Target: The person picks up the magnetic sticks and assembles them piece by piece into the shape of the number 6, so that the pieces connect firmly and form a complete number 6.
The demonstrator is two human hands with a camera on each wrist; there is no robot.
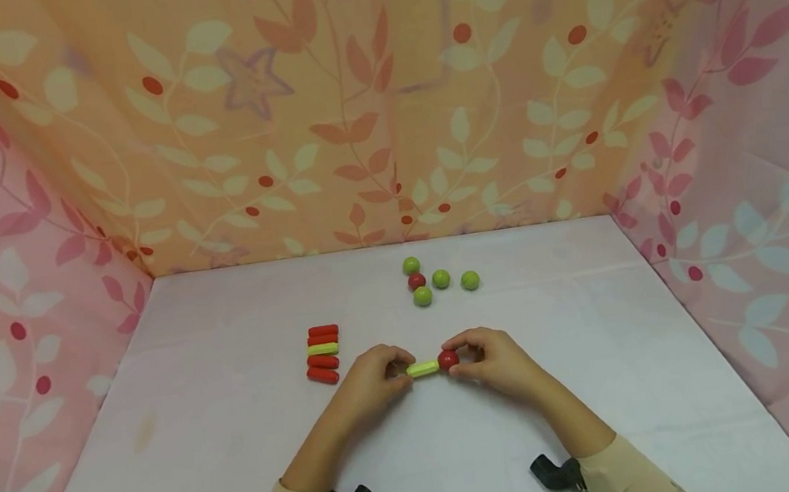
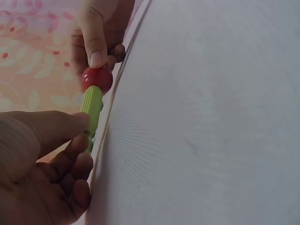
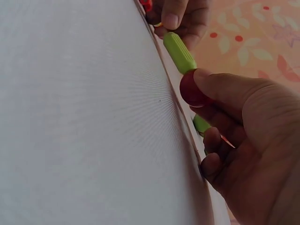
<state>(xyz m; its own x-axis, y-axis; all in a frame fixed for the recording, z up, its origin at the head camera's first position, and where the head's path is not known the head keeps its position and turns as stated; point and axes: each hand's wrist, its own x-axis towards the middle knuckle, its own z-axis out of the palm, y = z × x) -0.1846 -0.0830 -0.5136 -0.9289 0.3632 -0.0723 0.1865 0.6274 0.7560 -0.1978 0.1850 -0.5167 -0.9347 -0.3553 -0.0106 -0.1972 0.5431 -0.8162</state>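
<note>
Between the two hands, a light green ridged stick [image 1: 423, 369] and a glossy red ball [image 1: 448, 359] meet end to end. My left hand [image 1: 381, 376] pinches the stick's left end between thumb and fingers. On the other side, my right hand [image 1: 492, 360] holds the ball with thumb and fingertips. In the left wrist view the green stick [image 2: 92, 108] points up at the red ball [image 2: 97, 79], its tip against the ball. The right wrist view shows the same red ball [image 3: 192, 89] under the right thumb, with the green stick [image 3: 179, 52] leading to the left hand.
Left of the hands, several red sticks [image 1: 323, 362] and one yellow-green stick [image 1: 322, 349] lie in a column. Farther back sit several green balls [image 1: 440, 279] and a red ball [image 1: 416, 281]. Patterned cloth [image 1: 344, 102] walls the white table [image 1: 225, 438] at back and sides.
</note>
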